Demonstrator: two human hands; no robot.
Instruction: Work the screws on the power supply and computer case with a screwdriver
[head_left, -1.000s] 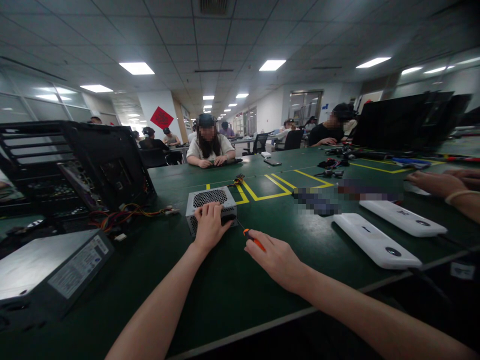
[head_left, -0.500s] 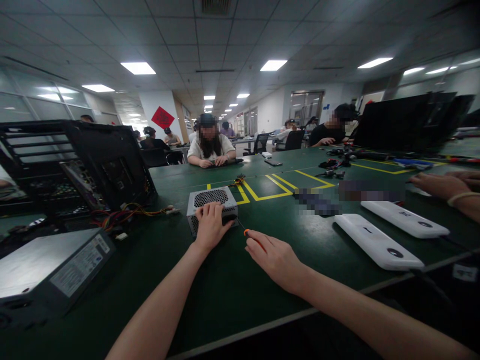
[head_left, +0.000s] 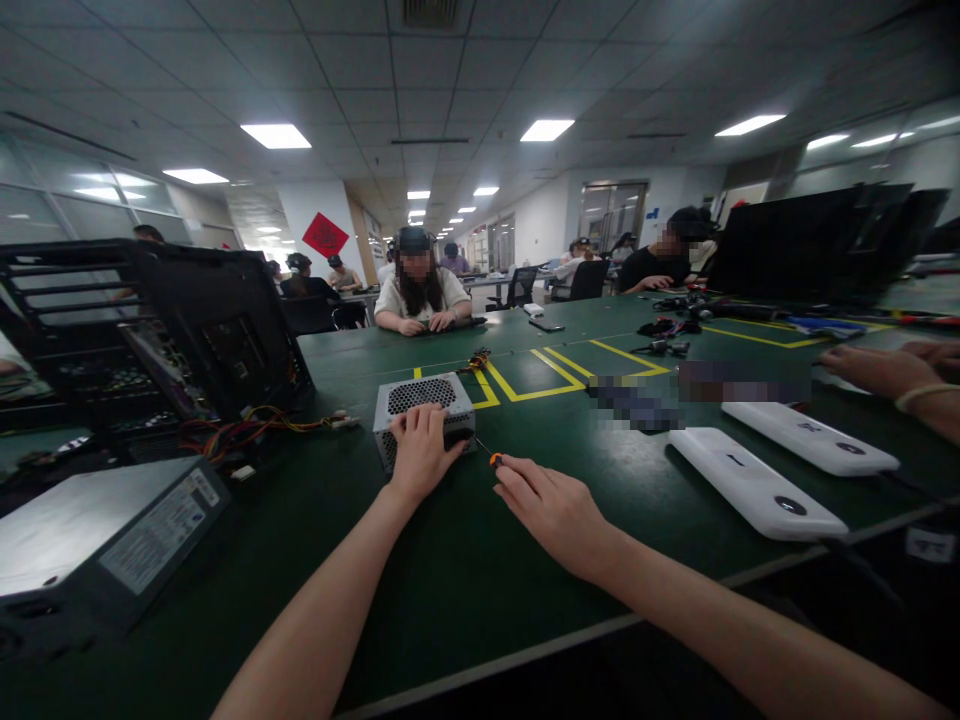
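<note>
So we've got a big green table in front of us, yellow tape marks and all. Biggest thing on it is the black PC case on our left, then the large silver box with a label, lying nearer to us. Over on the right sit two white slabs, side by side. The vented metal box is smaller and sits on the table right ahead of us, near the middle. Our left hand is grasping its front edge, fingers bent over the top, thumb along the front. Our right hand is wrapped around an orange-handled screwdriver, shaft pointing at the box's front right edge; can't tell if the tip's in a screw.
</note>
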